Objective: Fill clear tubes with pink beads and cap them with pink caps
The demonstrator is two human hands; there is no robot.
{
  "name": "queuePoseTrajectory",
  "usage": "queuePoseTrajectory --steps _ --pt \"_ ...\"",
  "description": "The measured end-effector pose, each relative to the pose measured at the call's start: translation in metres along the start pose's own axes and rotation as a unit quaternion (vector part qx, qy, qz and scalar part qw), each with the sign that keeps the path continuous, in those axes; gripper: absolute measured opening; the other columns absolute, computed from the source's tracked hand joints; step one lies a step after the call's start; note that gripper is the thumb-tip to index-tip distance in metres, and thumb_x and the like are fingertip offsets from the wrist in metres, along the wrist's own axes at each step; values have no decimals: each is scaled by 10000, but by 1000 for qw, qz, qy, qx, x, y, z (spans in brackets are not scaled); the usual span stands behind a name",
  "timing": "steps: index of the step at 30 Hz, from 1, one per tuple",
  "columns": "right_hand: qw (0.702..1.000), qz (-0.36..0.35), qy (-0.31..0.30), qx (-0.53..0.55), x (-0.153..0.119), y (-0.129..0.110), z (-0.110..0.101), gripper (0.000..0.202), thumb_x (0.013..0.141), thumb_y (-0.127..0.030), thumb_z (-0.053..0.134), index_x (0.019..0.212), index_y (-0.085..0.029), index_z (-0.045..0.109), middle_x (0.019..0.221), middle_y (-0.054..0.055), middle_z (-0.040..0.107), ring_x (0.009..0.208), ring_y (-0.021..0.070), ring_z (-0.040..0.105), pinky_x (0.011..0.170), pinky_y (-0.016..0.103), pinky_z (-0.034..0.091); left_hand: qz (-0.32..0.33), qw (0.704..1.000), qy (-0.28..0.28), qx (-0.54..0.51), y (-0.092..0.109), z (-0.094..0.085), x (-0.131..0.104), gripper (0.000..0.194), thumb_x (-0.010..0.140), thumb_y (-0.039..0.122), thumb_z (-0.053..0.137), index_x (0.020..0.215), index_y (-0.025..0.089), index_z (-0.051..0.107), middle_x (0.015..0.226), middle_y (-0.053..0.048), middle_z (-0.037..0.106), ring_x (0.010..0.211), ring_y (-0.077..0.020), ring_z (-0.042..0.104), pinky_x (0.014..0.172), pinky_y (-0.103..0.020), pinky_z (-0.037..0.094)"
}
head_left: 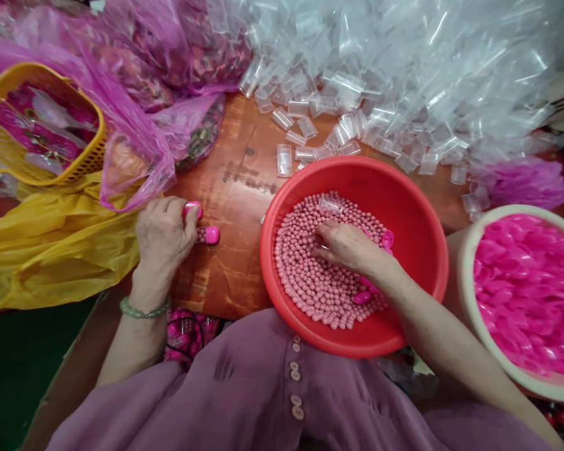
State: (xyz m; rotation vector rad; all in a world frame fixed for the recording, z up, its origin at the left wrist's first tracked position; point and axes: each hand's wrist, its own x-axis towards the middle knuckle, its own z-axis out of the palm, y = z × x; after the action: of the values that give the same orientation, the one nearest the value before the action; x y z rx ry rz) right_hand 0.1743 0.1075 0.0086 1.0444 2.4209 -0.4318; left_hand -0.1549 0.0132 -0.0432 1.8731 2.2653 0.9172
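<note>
My left hand (167, 228) lies on the wooden table at the left, its fingers curled round a small container with a pink end (192, 209). Just below it, a second tube with a pink cap (211, 235) rests on its side by my thumb. My right hand (341, 244) reaches into a red basin (425, 244), fingertips pinched together among small pink beads (310, 288); whether something is between them is hidden. A clear tube (331, 204) lies on the beads above that hand. Bright pink plastic pieces (363, 296) lie in the basin beside and under my right wrist.
Clear plastic tubes (385, 75) are heaped across the back. A white tub (467, 275) of pink parts stands right. A yellow basket (91, 147), pink bags (136, 69) and a yellow bag (51, 244) crowd the left. The table (235, 269) shows between hand and basin.
</note>
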Motion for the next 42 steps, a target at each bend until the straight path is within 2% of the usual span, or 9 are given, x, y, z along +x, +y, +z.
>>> queuePoseTrajectory --steps 5,11,17,23,28,33,36,39,42 --pt "999 -40 -1 -25 4 -17 5 223 937 -248 518 1021 -90 653 1021 158 689 885 236 670 710 298 437 64 991 13 -117 52 18 -2 330 989 401 409 1030 206 672 1051 -79 735 1008 -224 677 925 -400 523" --pt "981 -178 40 -65 8 -39 11 267 888 -66 427 1057 -66 634 987 167 671 834 219 637 723 313 441 101 970 -18 -219 111 34 -10 374 1007 374 390 1195 149 622 1210 -107 704 1149 -208 649 1028 -387 514" --pt "964 -204 83 149 15 -27 13 195 803 -146 569 983 -111 636 931 97 670 772 175 587 724 284 461 114 974 -20 -193 112 35 -12 367 1003 327 404 1261 147 592 1288 -130 667 1234 -226 610 1098 -428 473" --pt "886 -202 170 382 2 -15 -3 298 764 -130 570 1048 -144 660 813 7 656 657 109 549 651 228 468 174 955 -61 -233 126 9 -12 396 968 261 494 1338 129 543 1405 -172 584 1364 -253 515 1161 -462 409" --pt "854 -200 201 436 -19 -12 -22 188 797 -193 577 931 -144 698 803 11 679 722 121 607 679 235 504 120 880 -270 -373 146 11 -1 625 934 340 565 1490 123 381 1485 -199 507 1348 -277 527 1138 -464 426" --pt "824 -195 201 493 -31 -5 -24 243 839 -227 625 1048 -151 723 948 41 753 859 149 697 777 267 554 44 795 -389 -464 159 22 18 447 919 386 580 1285 133 605 1206 -120 686 1177 -256 623 1058 -409 469" --pt "811 -188 196 519 -34 -1 -22 287 854 -243 673 1125 -150 702 988 62 756 882 158 711 790 282 571 23 777 -404 -483 163 19 21 327 918 378 576 1110 132 674 988 -69 696 995 -207 651 933 -344 509" --pt "800 -180 246 517 -37 1 -22 343 837 -281 731 1151 -150 681 959 62 741 822 150 696 732 266 570 9 789 -386 -479 164 14 17 294 907 387 583 993 124 679 874 -40 655 839 -159 620 824 -297 511" --pt "813 -202 295 459 -39 2 -25 352 839 -296 748 1160 -170 679 996 71 744 860 159 686 763 279 557 24 793 -393 -465 163 12 16 310 910 420 581 965 131 679 863 -33 647 813 -151 604 801 -287 504"
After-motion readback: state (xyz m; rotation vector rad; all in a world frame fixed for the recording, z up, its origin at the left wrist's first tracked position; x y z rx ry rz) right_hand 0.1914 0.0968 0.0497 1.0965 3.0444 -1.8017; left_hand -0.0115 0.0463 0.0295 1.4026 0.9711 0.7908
